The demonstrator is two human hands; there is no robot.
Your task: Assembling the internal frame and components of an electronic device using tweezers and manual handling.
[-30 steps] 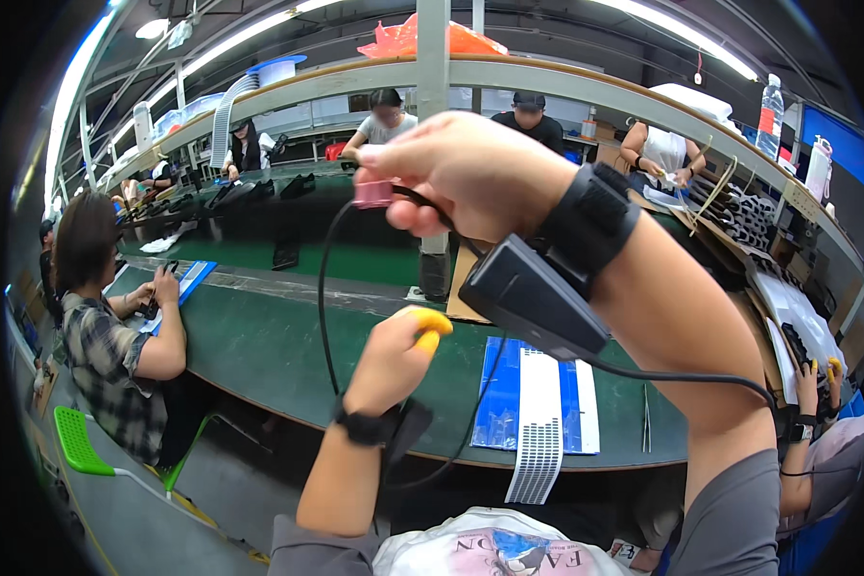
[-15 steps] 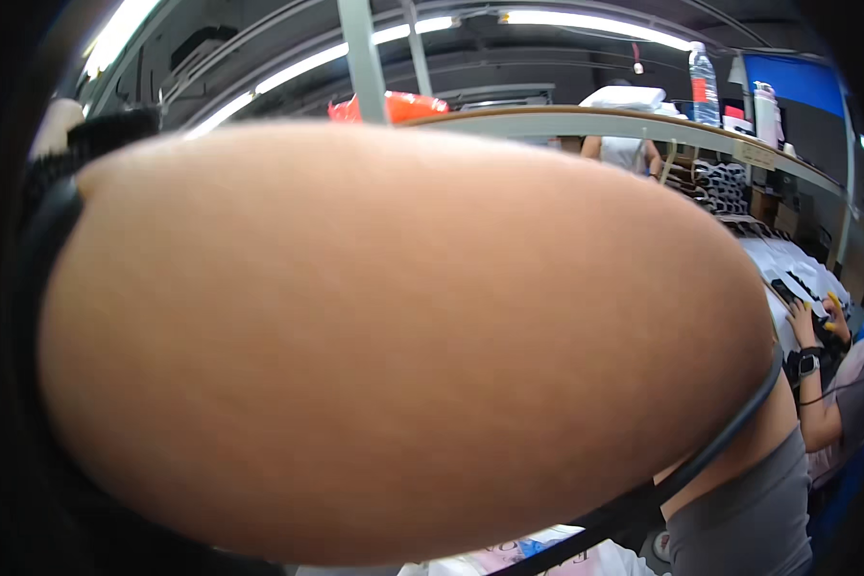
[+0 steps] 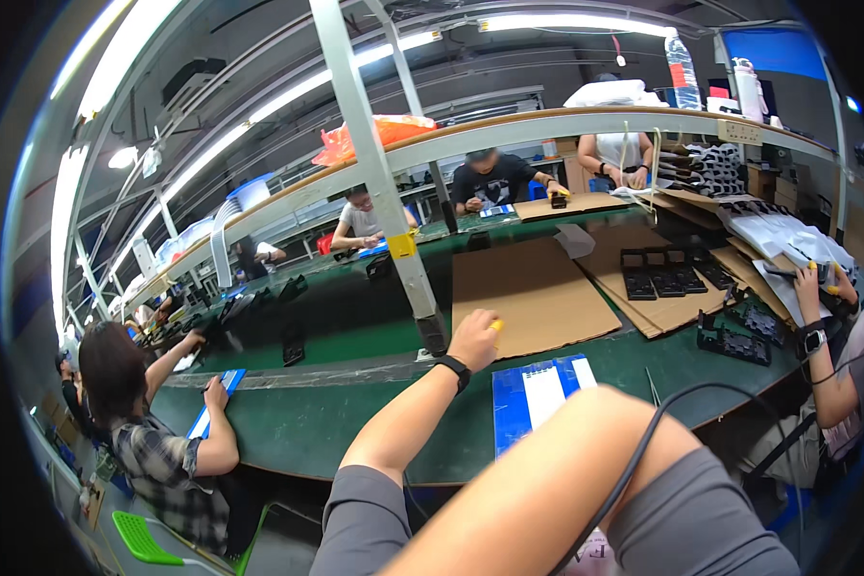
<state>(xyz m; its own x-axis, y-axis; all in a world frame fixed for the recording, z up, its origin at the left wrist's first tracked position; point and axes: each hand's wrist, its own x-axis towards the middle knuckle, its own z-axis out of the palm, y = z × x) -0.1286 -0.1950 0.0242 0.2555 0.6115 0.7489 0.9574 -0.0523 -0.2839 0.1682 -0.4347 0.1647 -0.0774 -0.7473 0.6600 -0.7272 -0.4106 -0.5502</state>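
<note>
Head view: cannot see right hand or tell if pinching anything with curled left hand [image 3: 472,340], with brown cardboard sheet [image 3: 540,296] just right of it, likely light, stiff but bendy, best held by its edges.

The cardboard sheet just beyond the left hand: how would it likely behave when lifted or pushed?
The cardboard sheet probably feels fairly stiff, as it lies flat without visible buckling. It looks thin, so likely light for its size. Pushed, its low, flat shape should slide rather than tip.
</note>
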